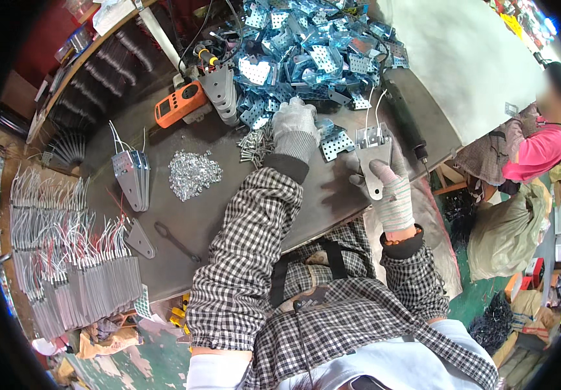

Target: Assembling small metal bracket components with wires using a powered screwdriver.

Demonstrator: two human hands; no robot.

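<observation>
My right hand (391, 194), in a striped glove, grips a flat grey tapered metal plate (374, 170) with holes and two white wires rising from its wide end. My left hand (296, 125), in a grey glove, is at the near edge of a large pile of blue-filmed perforated metal brackets (322, 60). Its fingers are curled, and whatever is in them is hidden. Beside that hand lies a heap of screws (252, 148). One loose bracket (337, 144) sits between my two hands.
A small shiny heap of metal parts (194, 174), stacked plates (131, 179), a flat wrench (176, 242) and an orange meter (181, 104) lie to the left. Rows of wired plates (92, 289) fill the far left. A black power screwdriver (405, 117) is right. A person (527, 146) sits beyond.
</observation>
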